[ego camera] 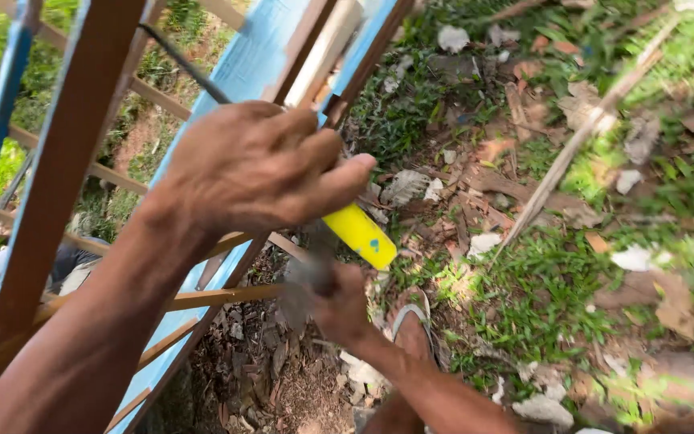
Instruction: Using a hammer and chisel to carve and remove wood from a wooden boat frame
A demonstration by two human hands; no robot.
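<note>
Left hand (259, 165) clamped on yellow-handled tool (361, 235); right hand (335, 305), at 5 o'clock, blurred, grip indeterminate; wooden frame (66, 153) at 9 o'clock.

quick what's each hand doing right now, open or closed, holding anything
Left hand: closed around a yellow-handled tool.
Right hand: blurred, fingers curled on something grey beside the wooden frame; its grip cannot be told.

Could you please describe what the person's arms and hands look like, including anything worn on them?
Both forearms are bare, with no sleeves in view. The left hand and right hand wear no gloves; no rings, watch or bands show. Motion blur hides finer detail.
</note>
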